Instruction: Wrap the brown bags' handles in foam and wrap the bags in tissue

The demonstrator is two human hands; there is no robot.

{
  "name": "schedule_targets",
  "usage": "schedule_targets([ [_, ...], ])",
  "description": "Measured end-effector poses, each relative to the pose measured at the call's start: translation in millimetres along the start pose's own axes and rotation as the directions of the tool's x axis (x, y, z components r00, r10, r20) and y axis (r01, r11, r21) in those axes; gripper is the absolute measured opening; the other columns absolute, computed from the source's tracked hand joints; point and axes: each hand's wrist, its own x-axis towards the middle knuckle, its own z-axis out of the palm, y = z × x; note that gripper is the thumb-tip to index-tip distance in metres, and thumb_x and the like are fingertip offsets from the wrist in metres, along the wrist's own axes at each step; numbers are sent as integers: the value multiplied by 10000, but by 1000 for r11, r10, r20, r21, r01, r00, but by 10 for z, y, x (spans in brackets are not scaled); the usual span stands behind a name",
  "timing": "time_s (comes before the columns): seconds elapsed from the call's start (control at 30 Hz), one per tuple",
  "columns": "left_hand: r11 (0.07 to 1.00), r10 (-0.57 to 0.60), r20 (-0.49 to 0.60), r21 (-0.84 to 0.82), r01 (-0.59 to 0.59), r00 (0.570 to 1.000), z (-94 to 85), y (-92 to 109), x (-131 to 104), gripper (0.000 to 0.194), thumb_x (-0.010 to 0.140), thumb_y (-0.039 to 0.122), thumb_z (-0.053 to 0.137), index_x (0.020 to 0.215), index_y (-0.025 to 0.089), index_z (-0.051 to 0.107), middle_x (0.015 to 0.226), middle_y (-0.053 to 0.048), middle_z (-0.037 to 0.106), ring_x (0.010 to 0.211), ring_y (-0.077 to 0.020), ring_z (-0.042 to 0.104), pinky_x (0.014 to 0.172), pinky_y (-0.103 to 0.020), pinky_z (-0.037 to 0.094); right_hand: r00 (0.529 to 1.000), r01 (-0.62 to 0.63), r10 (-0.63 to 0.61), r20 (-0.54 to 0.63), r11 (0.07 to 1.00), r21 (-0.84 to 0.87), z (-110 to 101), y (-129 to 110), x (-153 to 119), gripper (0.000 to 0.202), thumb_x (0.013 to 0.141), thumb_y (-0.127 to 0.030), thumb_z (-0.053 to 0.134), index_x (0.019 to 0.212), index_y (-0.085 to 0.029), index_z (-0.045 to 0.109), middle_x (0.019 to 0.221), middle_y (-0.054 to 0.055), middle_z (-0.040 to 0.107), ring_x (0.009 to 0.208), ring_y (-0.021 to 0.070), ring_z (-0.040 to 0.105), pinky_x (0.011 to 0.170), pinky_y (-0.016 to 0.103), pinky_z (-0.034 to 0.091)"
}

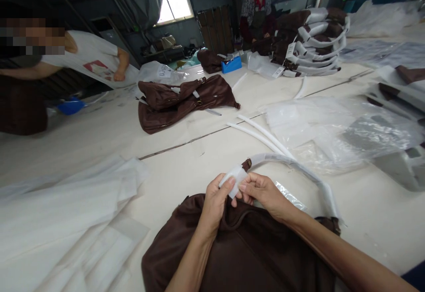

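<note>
A dark brown handbag (pixel 252 247) lies on the table right in front of me. Its handle (pixel 292 161), wrapped in white padding, arches up to the right behind it. Over the top edge of the bag, my left hand (pixel 217 194) pinches a small piece of white tissue paper (pixel 235 179) with its thumb on top. My right hand (pixel 262 190) grips the right edge of the same paper between thumb and fingers. The paper sits close to the near end of the handle; whatever lies beneath it is hidden.
White paper sheets (pixel 83 203) are spread at the left. Clear plastic bags (pixel 312 124) and white foam strips (pixel 259 135) lie to the right. Another brown bag (pixel 186 99) is farther back, with stacked bags (pixel 308 44) behind. Two people stand across the table (pixel 172 172).
</note>
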Motion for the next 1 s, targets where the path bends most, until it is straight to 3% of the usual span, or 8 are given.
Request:
schedule_targets([
  [0.13,999,-22,-14,-39,21,1000,-15,-22,8,302,901,429,602,773,159,566,558,7,579,472,-104,489,510,-212,381,997,-3,3,77,1000,-11,-43,17,29,358,793,-492,748,793,-157,620,713,18,675,606,105,549,641,257,442],
  [0.33,988,-26,-34,-150,21,999,-3,-6,-11,267,927,380,589,762,173,554,514,37,518,462,-77,430,529,-190,380,990,93,-103,93,990,101,132,90,157,277,862,-429,692,814,-173,596,651,14,695,572,126,618,569,242,405],
  [0.53,983,-120,0,-142,119,993,-45,4,22,266,914,416,614,1013,169,614,522,47,511,436,-70,388,449,-174,289,988,87,-109,108,978,189,181,74,174,271,854,-428,688,858,-176,587,618,11,689,564,157,649,616,278,473],
  [0.67,985,-149,10,-90,149,989,-67,25,42,341,905,424,623,1123,160,621,507,46,508,424,-74,386,444,-180,285,996,44,-56,69,985,169,163,90,182,367,791,-524,718,861,-190,583,649,5,672,591,172,652,652,307,493],
  [0.83,984,-174,49,-38,176,984,-50,47,33,415,901,428,621,1215,158,604,557,32,550,427,-78,411,442,-186,310,1000,-21,22,-18,999,47,167,123,208,433,790,-618,667,760,-193,587,569,-5,612,544,157,598,545,265,433],
  [1.0,984,-169,83,-45,173,982,-20,13,55,550,881,446,637,1325,137,534,626,5,605,437,-71,432,436,-179,333,1000,-16,17,-26,1000,15,155,197,238,329,811,-429,644,616,-194,520,468,-28,554,439,100,489,466,217,323],
])
